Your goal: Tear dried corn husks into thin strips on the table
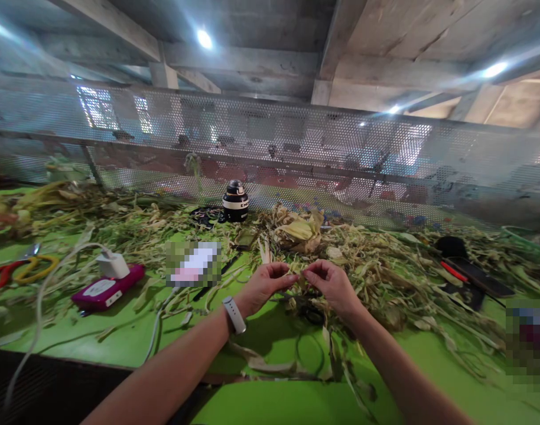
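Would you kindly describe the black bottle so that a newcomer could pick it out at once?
Find the perforated screen behind the green table. Just in front of it, left of the picture's centre, the black bottle stands upright, with dry strips strewn to either side. Its domed top and pale lettered band set it apart from the scraps around it.
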